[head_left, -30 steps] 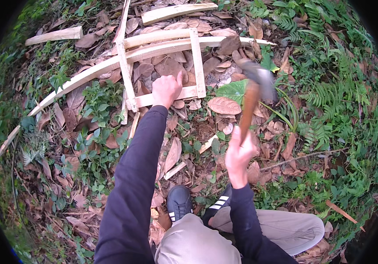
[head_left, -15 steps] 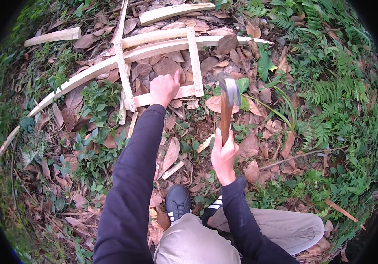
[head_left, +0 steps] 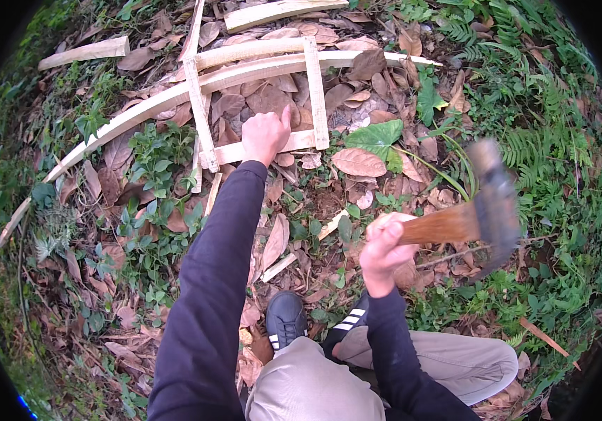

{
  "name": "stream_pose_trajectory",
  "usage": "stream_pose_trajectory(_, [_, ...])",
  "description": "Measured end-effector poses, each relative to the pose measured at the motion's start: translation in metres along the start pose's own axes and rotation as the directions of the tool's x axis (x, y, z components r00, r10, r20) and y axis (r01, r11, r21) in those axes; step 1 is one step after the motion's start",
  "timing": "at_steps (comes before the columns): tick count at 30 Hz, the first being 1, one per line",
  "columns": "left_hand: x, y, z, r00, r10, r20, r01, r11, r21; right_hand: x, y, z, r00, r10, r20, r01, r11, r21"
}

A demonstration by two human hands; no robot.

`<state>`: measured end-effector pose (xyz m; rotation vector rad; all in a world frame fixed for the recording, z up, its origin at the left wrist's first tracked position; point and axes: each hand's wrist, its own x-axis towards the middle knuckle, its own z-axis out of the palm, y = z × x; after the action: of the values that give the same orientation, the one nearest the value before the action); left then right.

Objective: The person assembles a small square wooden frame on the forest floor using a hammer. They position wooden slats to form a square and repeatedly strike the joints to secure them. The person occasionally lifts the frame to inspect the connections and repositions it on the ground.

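Observation:
My left hand (head_left: 266, 135) is closed around the near slat (head_left: 301, 140) of a small pale wooden frame, its thumb sticking up. Two upright slats form the sides of that frame, the left side slat (head_left: 201, 116) and the right side slat (head_left: 316, 91). Off to the right, my right hand (head_left: 383, 251) grips a claw hammer (head_left: 445, 225) by its brown wooden handle. The metal head points right and is smeared by motion, apart from the frame. At the frame's far side lies a long, thin wooden strip (head_left: 143, 109), which looks curved here.
Loose wood pieces lie around: a plank (head_left: 283, 12) at the back, a short piece (head_left: 85, 53) at the far left and a small offcut (head_left: 334, 224) nearer me. Dry leaves, weeds and ferns (head_left: 525, 151) cover the ground. My shoes (head_left: 286, 321) are close below.
My right hand has swung the hammer from upright beside the frame out to the right and tilted it over. The left hand stays on the near slat; the frame has shifted slightly.

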<state>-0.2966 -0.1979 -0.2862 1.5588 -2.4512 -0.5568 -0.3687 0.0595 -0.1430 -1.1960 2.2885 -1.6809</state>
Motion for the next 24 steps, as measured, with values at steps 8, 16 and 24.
stream_pose_trajectory(8, [0.000, 0.002, -0.001, 1.000, 0.011, 0.012, -0.012, 1.000, 0.027, -0.006, 0.016, 0.005, 0.874, 0.430, 0.226, -0.309, 0.851, -0.425])
stream_pose_trajectory(16, [0.005, 0.004, 0.001, 0.999, 0.009, -0.054, -0.010, 1.000, -0.017, -0.039, 0.061, 0.010, 0.856, 0.443, 0.267, -0.287, 0.836, -0.468])
stream_pose_trajectory(24, [0.001, -0.005, 0.002, 0.998, 0.003, -0.067, -0.004, 1.000, -0.010, 0.021, -0.051, -0.001, 0.969, 0.214, 0.122, -0.193, 0.968, -0.163])
